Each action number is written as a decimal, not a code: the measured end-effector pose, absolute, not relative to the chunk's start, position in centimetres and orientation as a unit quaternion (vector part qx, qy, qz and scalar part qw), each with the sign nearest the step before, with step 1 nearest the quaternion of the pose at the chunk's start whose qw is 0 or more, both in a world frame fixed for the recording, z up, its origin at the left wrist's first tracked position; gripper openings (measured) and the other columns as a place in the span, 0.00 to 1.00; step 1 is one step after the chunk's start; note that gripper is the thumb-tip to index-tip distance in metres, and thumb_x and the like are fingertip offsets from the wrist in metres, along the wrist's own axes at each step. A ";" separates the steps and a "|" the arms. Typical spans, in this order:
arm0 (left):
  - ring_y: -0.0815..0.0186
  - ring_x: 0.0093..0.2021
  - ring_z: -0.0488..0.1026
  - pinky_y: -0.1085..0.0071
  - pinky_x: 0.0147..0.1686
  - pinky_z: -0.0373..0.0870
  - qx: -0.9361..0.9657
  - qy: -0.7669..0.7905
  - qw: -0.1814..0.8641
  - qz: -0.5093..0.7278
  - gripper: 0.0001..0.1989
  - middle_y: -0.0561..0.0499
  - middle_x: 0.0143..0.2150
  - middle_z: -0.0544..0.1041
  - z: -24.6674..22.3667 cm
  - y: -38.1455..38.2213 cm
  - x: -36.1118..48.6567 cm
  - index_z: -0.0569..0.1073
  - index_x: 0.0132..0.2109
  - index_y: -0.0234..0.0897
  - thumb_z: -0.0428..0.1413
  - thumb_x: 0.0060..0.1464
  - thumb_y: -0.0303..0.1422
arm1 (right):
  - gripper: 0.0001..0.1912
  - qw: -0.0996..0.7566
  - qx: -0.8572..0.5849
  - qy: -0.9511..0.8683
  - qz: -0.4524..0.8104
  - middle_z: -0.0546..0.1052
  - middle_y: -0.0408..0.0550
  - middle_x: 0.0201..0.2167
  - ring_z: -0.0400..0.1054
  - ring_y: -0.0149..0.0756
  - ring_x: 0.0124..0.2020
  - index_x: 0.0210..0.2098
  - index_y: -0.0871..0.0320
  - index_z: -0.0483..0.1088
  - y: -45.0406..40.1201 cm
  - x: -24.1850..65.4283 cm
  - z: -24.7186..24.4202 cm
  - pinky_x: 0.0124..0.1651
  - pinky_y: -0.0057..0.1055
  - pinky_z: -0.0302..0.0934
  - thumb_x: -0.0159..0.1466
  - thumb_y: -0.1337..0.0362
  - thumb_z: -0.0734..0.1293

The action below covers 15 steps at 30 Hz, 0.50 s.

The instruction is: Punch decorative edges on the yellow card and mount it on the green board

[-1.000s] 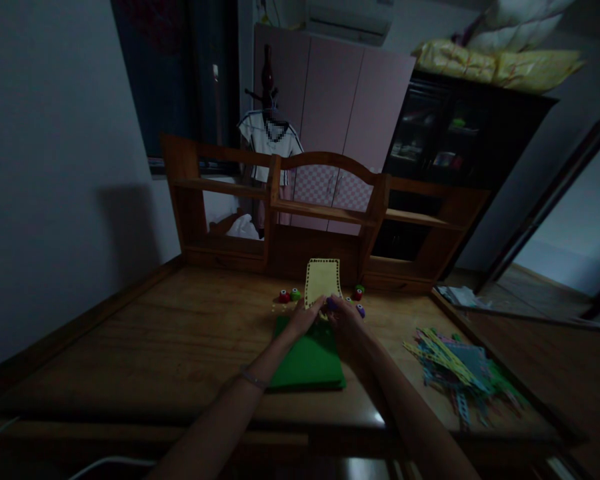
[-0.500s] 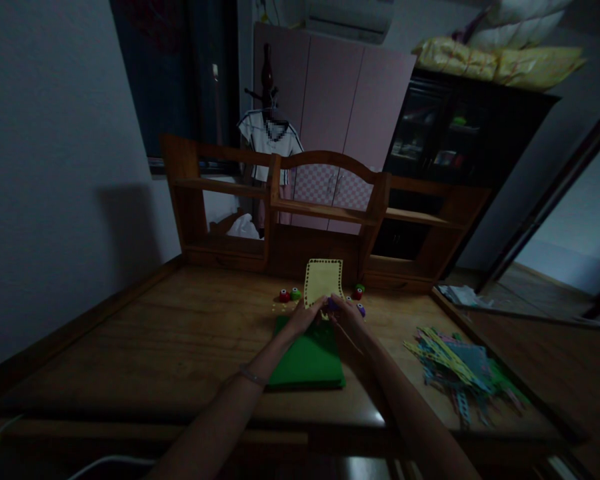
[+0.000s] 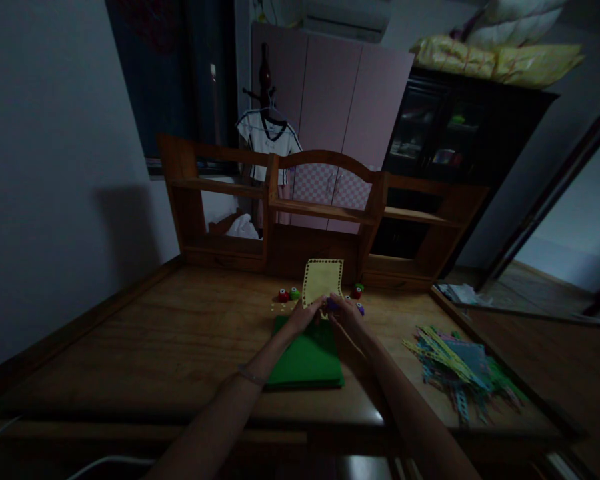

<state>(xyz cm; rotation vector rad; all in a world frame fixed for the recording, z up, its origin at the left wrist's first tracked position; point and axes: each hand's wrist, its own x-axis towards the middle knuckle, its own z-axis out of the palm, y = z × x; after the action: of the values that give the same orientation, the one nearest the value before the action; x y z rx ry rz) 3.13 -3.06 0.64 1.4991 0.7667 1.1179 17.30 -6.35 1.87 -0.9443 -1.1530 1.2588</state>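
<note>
The pale yellow paper [image 3: 323,277], rowed with small dark marks along its sides and far edge, extends just beyond the fingers. The left hand [image 3: 304,317] pinches its near end; the right hand [image 3: 349,313] grasps a small purple tool [image 3: 333,304] there.

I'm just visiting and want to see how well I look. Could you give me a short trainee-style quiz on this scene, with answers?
1. What colour is the small item held in the right hand?
2. True or false: the pile of strips lies to the right of the green pad.
3. Which is nearer the wooden shelf unit? A: the yellow sheet. B: the green pad.

Key:
1. Purple.
2. True.
3. A.
</note>
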 end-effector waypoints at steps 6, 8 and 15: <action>0.68 0.21 0.65 0.71 0.25 0.63 0.643 0.323 0.520 0.461 0.21 0.51 0.25 0.73 1.1 -3.4 2.9 0.73 0.37 0.32 0.50 0.54 0.48 | 0.20 0.559 -0.410 -0.475 0.542 0.72 0.45 0.22 0.58 0.27 0.18 0.27 0.60 0.70 -6.3 17.4 2.0 0.22 0.27 0.49 0.54 0.47 0.68; 0.68 0.22 0.65 0.71 0.25 0.64 0.643 0.322 0.518 0.463 0.21 0.50 0.26 0.74 1.1 -3.4 2.9 0.74 0.37 0.32 0.50 0.54 0.48 | 0.20 0.558 -0.411 -0.478 0.540 0.71 0.46 0.22 0.58 0.27 0.18 0.26 0.60 0.71 -6.4 17.4 2.0 0.22 0.27 0.49 0.54 0.47 0.68; 0.67 0.25 0.69 0.71 0.23 0.65 0.640 0.315 0.525 0.464 0.21 0.47 0.33 0.77 0.8 -3.1 3.0 0.74 0.43 0.31 0.50 0.55 0.45 | 0.20 0.566 -0.434 -0.466 0.525 0.72 0.46 0.22 0.60 0.29 0.19 0.25 0.59 0.71 -6.2 17.4 1.8 0.23 0.28 0.50 0.51 0.47 0.71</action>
<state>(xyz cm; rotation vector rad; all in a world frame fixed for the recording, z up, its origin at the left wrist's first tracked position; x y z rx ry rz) 3.01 -3.08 0.84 1.5315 0.7532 1.1090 17.40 -6.23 1.81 -1.0199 -1.0948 1.2335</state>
